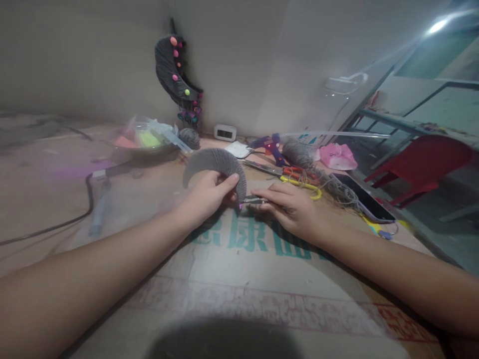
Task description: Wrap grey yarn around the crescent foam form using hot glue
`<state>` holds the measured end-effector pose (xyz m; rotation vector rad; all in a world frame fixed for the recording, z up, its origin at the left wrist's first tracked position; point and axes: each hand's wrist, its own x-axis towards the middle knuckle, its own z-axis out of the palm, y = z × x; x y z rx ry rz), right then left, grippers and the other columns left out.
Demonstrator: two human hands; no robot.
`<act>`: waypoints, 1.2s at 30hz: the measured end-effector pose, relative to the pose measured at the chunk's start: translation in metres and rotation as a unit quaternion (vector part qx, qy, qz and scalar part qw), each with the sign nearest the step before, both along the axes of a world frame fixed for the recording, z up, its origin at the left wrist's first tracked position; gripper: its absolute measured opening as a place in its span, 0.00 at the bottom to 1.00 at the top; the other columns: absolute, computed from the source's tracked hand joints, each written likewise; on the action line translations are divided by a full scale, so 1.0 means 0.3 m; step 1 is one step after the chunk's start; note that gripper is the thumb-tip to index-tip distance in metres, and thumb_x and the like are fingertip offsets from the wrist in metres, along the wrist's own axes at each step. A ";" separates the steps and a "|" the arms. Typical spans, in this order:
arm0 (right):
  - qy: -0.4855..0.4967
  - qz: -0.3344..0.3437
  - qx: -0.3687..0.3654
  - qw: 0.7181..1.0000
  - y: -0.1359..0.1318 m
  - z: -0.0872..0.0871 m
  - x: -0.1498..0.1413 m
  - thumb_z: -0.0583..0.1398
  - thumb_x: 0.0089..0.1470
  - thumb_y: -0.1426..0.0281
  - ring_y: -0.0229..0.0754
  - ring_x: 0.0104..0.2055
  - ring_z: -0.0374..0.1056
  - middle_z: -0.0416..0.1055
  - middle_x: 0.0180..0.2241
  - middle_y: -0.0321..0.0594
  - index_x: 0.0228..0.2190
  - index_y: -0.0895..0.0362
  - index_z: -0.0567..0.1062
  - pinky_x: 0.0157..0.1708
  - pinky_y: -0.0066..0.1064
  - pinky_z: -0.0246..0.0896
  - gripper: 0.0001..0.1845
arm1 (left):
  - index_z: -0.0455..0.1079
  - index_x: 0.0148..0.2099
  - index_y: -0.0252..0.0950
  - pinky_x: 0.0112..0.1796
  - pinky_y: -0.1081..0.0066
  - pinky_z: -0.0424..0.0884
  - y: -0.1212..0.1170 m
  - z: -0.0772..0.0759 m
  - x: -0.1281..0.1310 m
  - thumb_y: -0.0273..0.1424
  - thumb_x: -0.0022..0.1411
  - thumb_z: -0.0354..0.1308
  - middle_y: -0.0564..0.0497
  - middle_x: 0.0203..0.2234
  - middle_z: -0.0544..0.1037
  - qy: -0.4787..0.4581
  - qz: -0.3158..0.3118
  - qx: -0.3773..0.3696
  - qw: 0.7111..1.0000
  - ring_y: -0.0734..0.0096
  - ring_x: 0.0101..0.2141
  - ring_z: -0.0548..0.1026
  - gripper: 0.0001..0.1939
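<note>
My left hand [209, 194] grips a crescent wrapped in grey yarn [215, 158], its thumb pressed on the inner side near the lower right tip. A small pink-purple spot shows at that tip. Closed in a pinch, my right hand [290, 207] holds a slim silvery metal tool [254, 200] whose end points at the crescent's tip. The tool's exact kind is unclear because the fingers cover much of it. Both hands are just above the printed board on the table.
Beyond the hands are a glue gun [270, 145], scissors with orange handles [295, 173], yellow-handled scissors [299, 184], loose grey yarn [342, 192] and a phone [362, 197]. A bowl [145, 149] stands left. A finished-looking crescent [166, 70] hangs on the wall. A red chair [430, 167] is right.
</note>
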<state>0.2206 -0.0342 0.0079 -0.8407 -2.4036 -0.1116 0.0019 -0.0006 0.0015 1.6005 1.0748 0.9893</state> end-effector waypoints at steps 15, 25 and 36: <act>0.026 -0.005 -0.011 1.000 0.004 -0.006 0.001 0.56 0.62 0.68 0.41 0.34 0.67 0.72 0.32 0.42 0.46 0.57 0.76 0.34 0.33 0.63 0.14 | 0.68 0.27 0.35 0.29 0.69 0.67 0.008 -0.020 -0.007 0.51 0.59 0.54 0.46 0.21 0.77 -0.031 0.019 -0.015 0.999 0.68 0.23 0.73 0.24; 0.013 -0.009 0.007 1.000 0.006 -0.010 0.006 0.57 0.62 0.68 0.40 0.35 0.69 0.74 0.33 0.42 0.46 0.56 0.76 0.35 0.33 0.63 0.13 | 0.69 0.26 0.34 0.29 0.70 0.67 0.010 -0.023 -0.008 0.50 0.58 0.55 0.47 0.21 0.77 -0.029 0.026 -0.016 0.999 0.69 0.23 0.73 0.23; 0.015 0.000 0.012 1.000 0.012 -0.012 0.002 0.57 0.62 0.68 0.40 0.32 0.67 0.71 0.30 0.40 0.45 0.55 0.77 0.32 0.32 0.62 0.13 | 0.69 0.25 0.34 0.27 0.70 0.64 0.002 -0.007 -0.009 0.50 0.62 0.50 0.47 0.21 0.76 0.015 0.017 0.019 1.000 0.71 0.22 0.70 0.25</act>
